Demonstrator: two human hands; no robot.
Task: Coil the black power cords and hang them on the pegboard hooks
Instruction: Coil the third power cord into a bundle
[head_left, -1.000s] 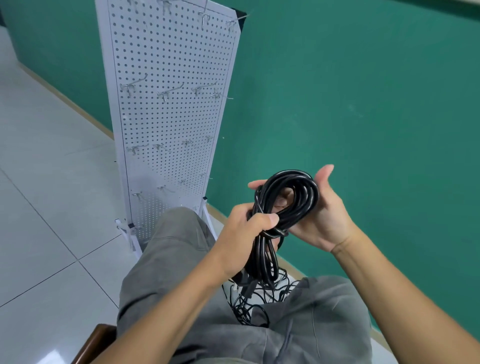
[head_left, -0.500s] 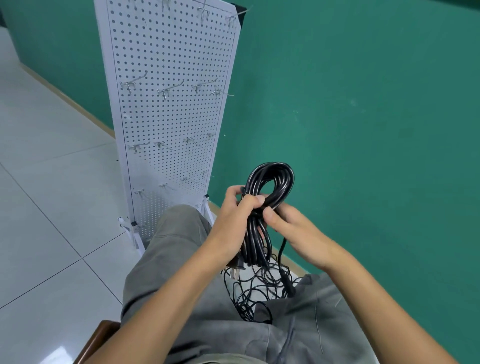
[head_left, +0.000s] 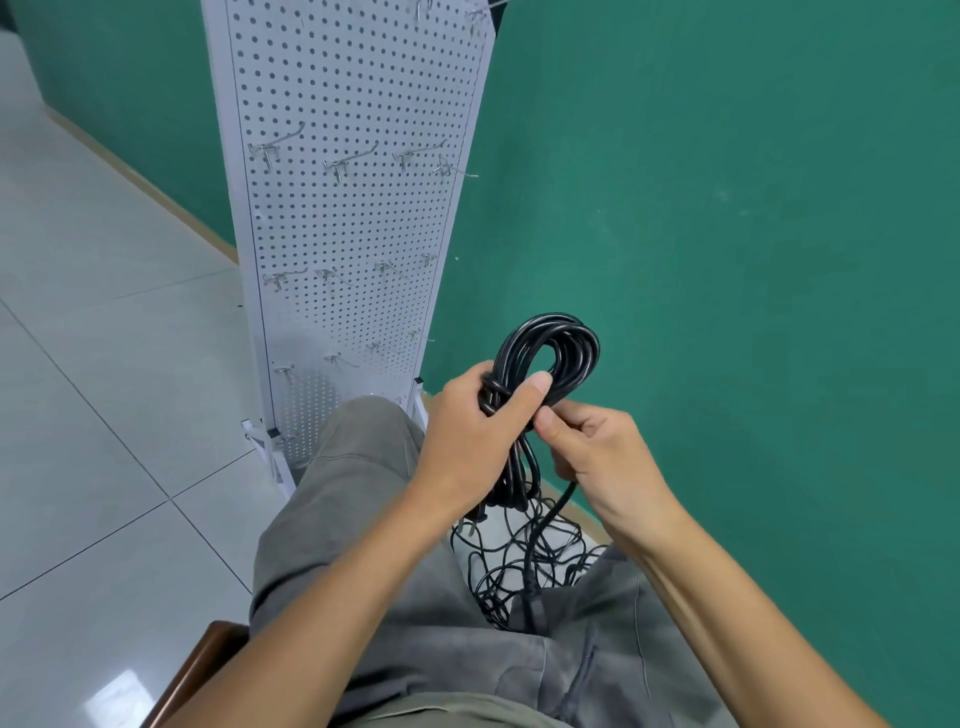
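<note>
A coiled black power cord (head_left: 563, 348) stands upright in front of me, its loop above my hands. My left hand (head_left: 467, 431) grips the bundle around its middle, thumb across the strands. My right hand (head_left: 597, 447) pinches the cord's loose end just below the loop; that end trails down past my knee. A tangle of more black cords (head_left: 524, 561) lies on the floor between my legs. The white pegboard (head_left: 353, 218) stands at the left, with rows of bare metal hooks (head_left: 350, 158).
A green wall (head_left: 727, 234) runs close behind the cords and the pegboard. Pale floor tiles (head_left: 104, 364) spread to the left. My grey-trousered knees and the brown edge of a chair (head_left: 208, 654) fill the bottom of the view.
My right hand has left the inside of the loop and now pinches the loose end under it. The coil has turned narrower and shifted slightly left.
</note>
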